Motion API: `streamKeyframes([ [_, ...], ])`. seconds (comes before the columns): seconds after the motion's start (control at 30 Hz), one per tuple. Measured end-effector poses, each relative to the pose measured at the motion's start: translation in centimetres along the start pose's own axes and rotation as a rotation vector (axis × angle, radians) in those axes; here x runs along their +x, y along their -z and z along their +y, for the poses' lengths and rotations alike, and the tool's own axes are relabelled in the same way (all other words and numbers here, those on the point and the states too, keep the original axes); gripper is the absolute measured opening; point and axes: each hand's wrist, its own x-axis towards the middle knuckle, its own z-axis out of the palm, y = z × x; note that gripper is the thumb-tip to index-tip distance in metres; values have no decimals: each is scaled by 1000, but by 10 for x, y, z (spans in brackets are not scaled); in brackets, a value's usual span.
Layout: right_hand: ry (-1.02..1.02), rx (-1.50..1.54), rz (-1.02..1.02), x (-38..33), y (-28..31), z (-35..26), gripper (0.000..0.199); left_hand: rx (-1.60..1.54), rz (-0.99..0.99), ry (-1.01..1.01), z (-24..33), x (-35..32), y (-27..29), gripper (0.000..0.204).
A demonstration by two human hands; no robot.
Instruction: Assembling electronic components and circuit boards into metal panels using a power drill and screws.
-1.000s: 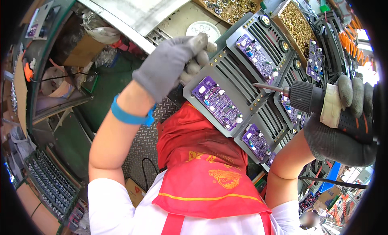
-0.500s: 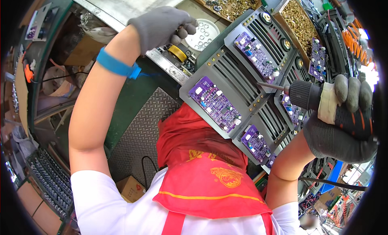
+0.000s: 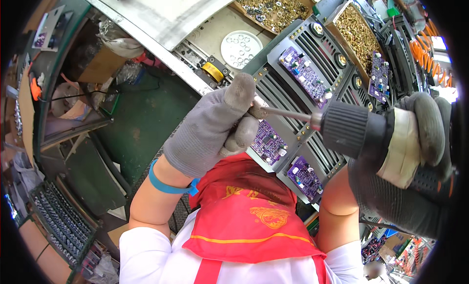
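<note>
My left hand (image 3: 210, 125), in a grey glove with a blue band at the wrist, is closed in a pinch. Its bare-tipped fingers meet the end of the bit; whatever small piece they hold is too hidden to make out. A black power screwdriver (image 3: 349, 130) points left, gripped by my gloved right hand (image 3: 405, 186). Beneath and beyond the bit lie grey slotted metal panels (image 3: 281, 91) carrying purple circuit boards. One circuit board (image 3: 267, 141) is partly covered by my left hand; another circuit board (image 3: 302, 74) lies further back.
Behind the panels stand a box of small brass-coloured parts (image 3: 355, 34) and a tray of mixed hardware (image 3: 273, 10). A white round dish (image 3: 241, 48) with several nuts sits left of the panels, near a yellow roller (image 3: 213, 71). Orange coiled hoses (image 3: 422, 54) hang at the far right.
My left hand has come down and right from beside the dish to the bit's end. The screwdriver has moved left and slightly down, its bit now at my left fingertips.
</note>
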Motion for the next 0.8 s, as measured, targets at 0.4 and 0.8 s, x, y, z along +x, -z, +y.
streamKeyframes([
  [0.4,-375,29,338,5,-27,-44,14,180,125,-75,4,-4,-13,53],
  [0.8,-408,684,319,20,-44,-47,14,422,300,-53,18,-14,-2,66],
])
